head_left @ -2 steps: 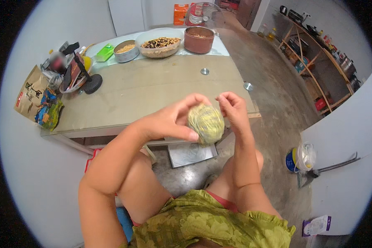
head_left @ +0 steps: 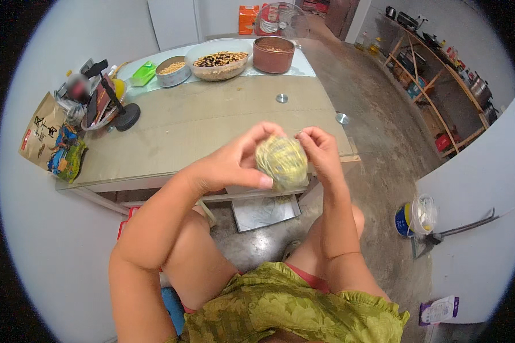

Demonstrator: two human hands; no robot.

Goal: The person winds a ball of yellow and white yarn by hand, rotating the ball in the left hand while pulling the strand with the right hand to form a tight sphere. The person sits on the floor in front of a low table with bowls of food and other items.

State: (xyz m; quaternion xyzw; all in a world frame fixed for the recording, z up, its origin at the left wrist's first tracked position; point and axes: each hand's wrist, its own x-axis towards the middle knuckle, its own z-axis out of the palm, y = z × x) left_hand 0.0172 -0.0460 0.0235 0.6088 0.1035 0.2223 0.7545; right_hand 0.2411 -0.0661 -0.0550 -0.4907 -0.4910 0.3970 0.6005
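Clasped a yarn ball (head_left: 281, 164) in left hand (head_left: 233, 164) at the near edge of the table (head_left: 194, 128), pinched together fingertips of right hand (head_left: 323, 151) beside it, and faced far-side tin (head_left: 177, 79) of pale kernels (head_left: 171, 68), bowl (head_left: 218, 75) of dark-and-yellow kernels (head_left: 222, 59) and brown pot (head_left: 273, 64).

Soft indoor light is spreading over the worktop (head_left: 212, 114), while a glare is gleaming on the floor (head_left: 261, 237) just below centre. The shelf (head_left: 432, 84) at upper right is sitting in dimmer light. The yellow-green ball (head_left: 281, 163) is blurring at mid-frame. Fisheye distortion is bending straight edges toward a black, blue-fringed rim.
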